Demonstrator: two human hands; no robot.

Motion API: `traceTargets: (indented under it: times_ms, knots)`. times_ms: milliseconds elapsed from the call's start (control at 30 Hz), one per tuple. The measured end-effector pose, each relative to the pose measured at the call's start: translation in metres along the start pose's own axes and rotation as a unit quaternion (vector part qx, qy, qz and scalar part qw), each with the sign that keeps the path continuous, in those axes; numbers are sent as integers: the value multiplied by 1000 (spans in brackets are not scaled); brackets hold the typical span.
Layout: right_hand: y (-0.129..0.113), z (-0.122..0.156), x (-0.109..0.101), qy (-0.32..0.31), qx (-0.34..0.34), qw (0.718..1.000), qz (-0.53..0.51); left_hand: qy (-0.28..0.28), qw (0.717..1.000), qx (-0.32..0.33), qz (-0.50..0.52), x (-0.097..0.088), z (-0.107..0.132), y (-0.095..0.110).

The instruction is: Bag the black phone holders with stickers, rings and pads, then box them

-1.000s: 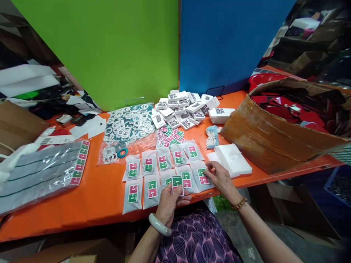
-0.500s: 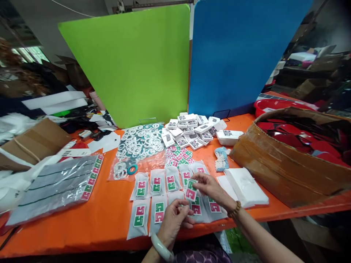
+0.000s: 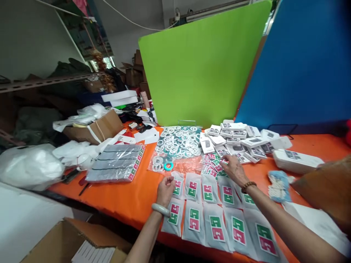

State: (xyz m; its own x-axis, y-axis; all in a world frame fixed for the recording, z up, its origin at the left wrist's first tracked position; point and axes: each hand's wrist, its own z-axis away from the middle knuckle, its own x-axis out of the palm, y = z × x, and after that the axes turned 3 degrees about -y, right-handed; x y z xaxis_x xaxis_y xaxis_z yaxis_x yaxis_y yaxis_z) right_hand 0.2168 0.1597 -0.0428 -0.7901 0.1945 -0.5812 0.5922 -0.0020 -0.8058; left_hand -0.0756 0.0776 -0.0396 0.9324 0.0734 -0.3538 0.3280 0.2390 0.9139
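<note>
Two rows of clear bags, each with a pink-and-green packet [image 3: 194,219] inside, lie on the orange table [image 3: 128,193] in front of me. My left hand [image 3: 166,190], with a pale bangle on the wrist, is loosely curled at the top left bag of the rows; whether it holds anything is hidden. My right hand [image 3: 233,170], with a bead bracelet, reaches past the rows. Its fingers are stretched out onto a loose pile of pink-and-green packets [image 3: 211,166].
Behind the pile are small white boxes [image 3: 236,137] and a bag of white rings [image 3: 179,140] with a teal ring [image 3: 168,166]. A plastic-wrapped grey pack [image 3: 116,162] lies left. A brown carton [image 3: 326,186] stands right. Green [image 3: 203,65] and blue [image 3: 304,69] boards close the back.
My view has swung left and up. My right hand has let go of the packet it held and moved forward to the loose pile. My left hand has moved left to the top row's end.
</note>
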Motion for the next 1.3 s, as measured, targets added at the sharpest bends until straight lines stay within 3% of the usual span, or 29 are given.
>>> traceTargets:
  times_ms: [100, 233, 333, 533, 733, 1000, 1133, 1300]
  knots:
    - [-39, 20, 37, -116, -129, 984, 28, 41, 996, 11, -74, -15, -29, -8]
    - [-78, 39, 97, -270, -284, 916, 84, 44, 983, 45, -170, -16, -57, -18]
    - [-88, 32, 139, -295, -329, 887, 132, 32, 972, 55, -226, -15, -75, -27]
    - [-94, -11, 192, -293, -324, 879, 190, 42, 950, 54, -306, -35, -107, -35]
    - [-110, -47, 216, -351, -342, 839, 236, 32, 934, 44, -353, -47, -121, -28]
    - [-131, -85, 220, -422, -332, 788, 301, 7, 933, 55, -355, -53, -121, -37]
    - [-134, -91, 223, -444, -313, 782, 307, 3, 934, 61, -352, -55, -122, -42]
    - [-131, -95, 228, -451, -276, 798, 290, 5, 935, 67, -347, -55, -123, -43]
